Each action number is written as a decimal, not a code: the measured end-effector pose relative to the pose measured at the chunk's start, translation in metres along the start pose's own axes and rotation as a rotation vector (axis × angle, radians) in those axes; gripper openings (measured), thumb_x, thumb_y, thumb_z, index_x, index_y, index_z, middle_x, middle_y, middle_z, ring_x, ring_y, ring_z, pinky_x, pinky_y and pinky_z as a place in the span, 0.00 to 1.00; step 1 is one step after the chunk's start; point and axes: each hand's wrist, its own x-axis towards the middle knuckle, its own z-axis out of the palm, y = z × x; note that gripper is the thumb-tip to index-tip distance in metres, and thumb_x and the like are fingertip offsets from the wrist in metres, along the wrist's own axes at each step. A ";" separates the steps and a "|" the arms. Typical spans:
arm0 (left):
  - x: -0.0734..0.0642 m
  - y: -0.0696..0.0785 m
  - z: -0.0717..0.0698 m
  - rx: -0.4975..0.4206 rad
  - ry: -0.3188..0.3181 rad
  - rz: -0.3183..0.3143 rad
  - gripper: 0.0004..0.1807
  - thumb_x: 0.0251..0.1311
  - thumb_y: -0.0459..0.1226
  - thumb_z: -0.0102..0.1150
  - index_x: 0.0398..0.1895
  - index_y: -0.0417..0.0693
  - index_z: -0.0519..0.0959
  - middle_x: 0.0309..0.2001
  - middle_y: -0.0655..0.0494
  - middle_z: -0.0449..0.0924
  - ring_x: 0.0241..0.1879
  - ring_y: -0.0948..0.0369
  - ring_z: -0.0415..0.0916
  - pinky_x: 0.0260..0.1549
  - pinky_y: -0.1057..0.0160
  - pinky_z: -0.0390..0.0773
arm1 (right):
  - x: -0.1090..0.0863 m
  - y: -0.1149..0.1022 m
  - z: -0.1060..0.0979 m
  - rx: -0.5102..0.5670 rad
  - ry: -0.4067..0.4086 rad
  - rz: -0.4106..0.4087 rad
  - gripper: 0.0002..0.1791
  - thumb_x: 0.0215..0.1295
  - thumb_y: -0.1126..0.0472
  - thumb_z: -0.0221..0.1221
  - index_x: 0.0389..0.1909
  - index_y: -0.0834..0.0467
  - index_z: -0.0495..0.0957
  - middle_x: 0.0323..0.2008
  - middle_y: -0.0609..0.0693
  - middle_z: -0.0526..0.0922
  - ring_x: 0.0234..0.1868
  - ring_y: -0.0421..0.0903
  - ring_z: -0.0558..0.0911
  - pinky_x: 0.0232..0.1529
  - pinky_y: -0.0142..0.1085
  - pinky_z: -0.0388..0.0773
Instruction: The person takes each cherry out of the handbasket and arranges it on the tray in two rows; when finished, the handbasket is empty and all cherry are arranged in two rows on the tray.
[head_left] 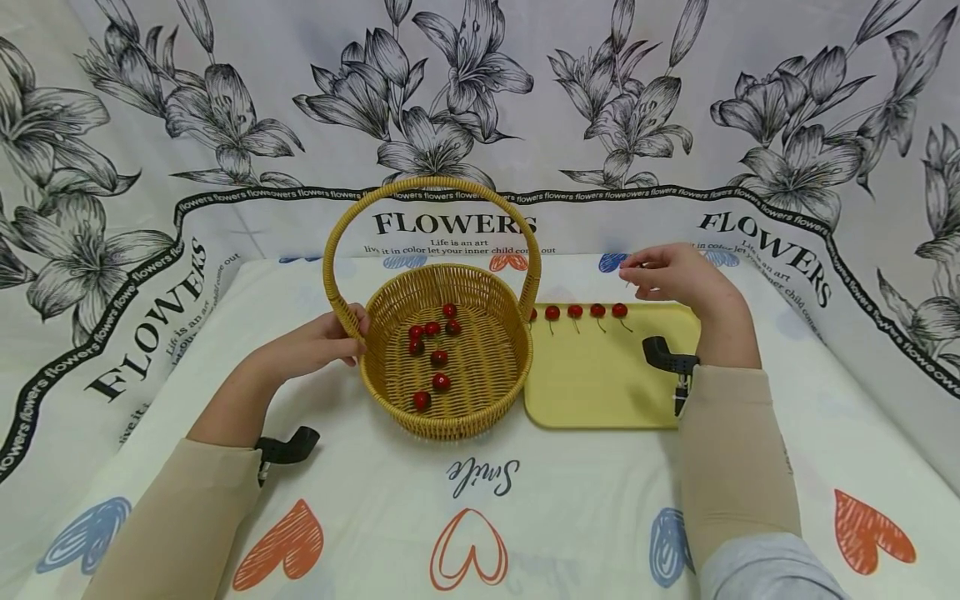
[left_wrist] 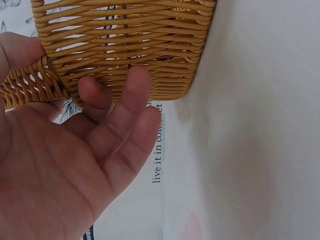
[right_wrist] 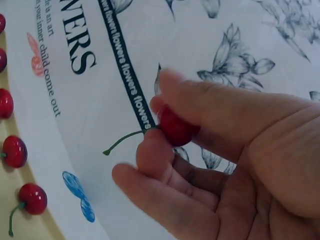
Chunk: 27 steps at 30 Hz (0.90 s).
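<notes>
A round woven basket [head_left: 450, 427] with a tall arched handle [head_left: 435, 182] stands mid-table, several red cherries [head_left: 439, 358] lying scattered inside. My left hand [head_left: 311, 343] grips the handle's base at the basket's left side; in the left wrist view, thumb and forefinger [left_wrist: 22, 50] lie about it. Above the far right of a yellow tray [head_left: 592, 375], my right hand [head_left: 682, 279] pinches one cherry [right_wrist: 177, 129] between thumb and fingers, its green stem pointing away. Along the tray's far edge runs a row of stemmed cherries [head_left: 575, 311], the leftmost partly hidden by the basket.
The tray sits close against the basket's right side. A white cloth [head_left: 375, 517] printed with hearts covers the table, and a flower-printed sheet [head_left: 465, 83] hangs behind. Each wrist carries a black camera mount [head_left: 288, 447].
</notes>
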 end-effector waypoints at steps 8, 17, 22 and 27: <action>-0.001 0.000 0.000 0.001 0.001 0.003 0.12 0.64 0.33 0.51 0.47 0.37 0.64 0.42 0.41 0.73 0.48 0.46 0.74 0.47 0.47 0.77 | 0.003 0.016 -0.006 -0.102 0.023 0.044 0.23 0.74 0.57 0.60 0.59 0.70 0.74 0.50 0.66 0.82 0.48 0.57 0.84 0.51 0.44 0.81; 0.000 0.000 0.000 -0.002 0.001 -0.004 0.12 0.64 0.32 0.52 0.47 0.37 0.65 0.42 0.41 0.73 0.48 0.46 0.75 0.47 0.47 0.77 | 0.000 0.030 -0.014 -0.254 -0.016 0.098 0.30 0.76 0.54 0.53 0.68 0.72 0.69 0.55 0.70 0.79 0.54 0.64 0.77 0.61 0.60 0.68; 0.000 0.000 0.000 0.000 0.002 -0.006 0.12 0.64 0.32 0.52 0.47 0.37 0.65 0.42 0.41 0.73 0.47 0.46 0.75 0.46 0.47 0.77 | 0.003 0.034 -0.014 -0.284 -0.046 0.083 0.31 0.73 0.59 0.54 0.70 0.75 0.64 0.63 0.73 0.73 0.58 0.66 0.76 0.63 0.60 0.66; 0.000 0.001 0.000 0.003 -0.001 -0.004 0.12 0.64 0.32 0.51 0.47 0.37 0.64 0.42 0.41 0.73 0.47 0.46 0.75 0.47 0.47 0.77 | 0.005 0.039 -0.012 -0.289 -0.027 0.093 0.31 0.69 0.61 0.60 0.69 0.71 0.67 0.61 0.72 0.74 0.57 0.65 0.74 0.62 0.62 0.65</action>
